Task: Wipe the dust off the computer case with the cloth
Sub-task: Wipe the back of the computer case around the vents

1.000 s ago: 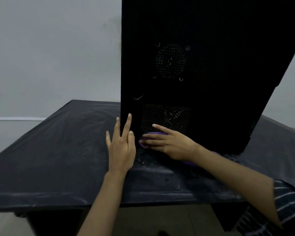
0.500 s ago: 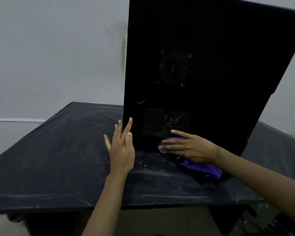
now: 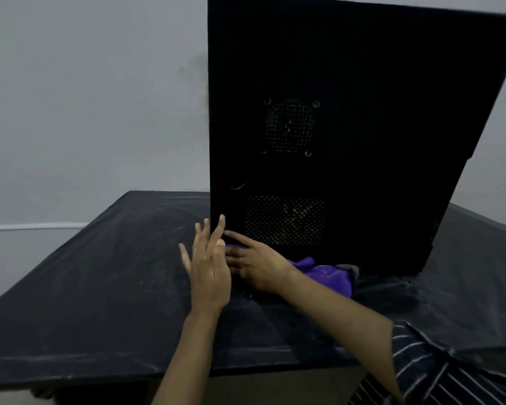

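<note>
Fingers straight and loosely spread on the left hand, tips laid against the near left edge of the computer case — apparently to steady the tall box while wiped. Fingers of the right hand stretched flat, pressing the purple cloth down low at the foot of the case panel, not pinching it; loose end of cloth bunched behind the wrist on the surface. Flat palm likely chosen to spread pressure across the fabric along the bottom strip. Case upright, standing on the dark, dust-streaked surface, perforated lower vent just above the wiping hand and round fan grille higher up. Left hand right beside the cloth hand, nearly touching — probably little room for a leftward stroke. Pale wall behind, striped sleeve at lower right.
</note>
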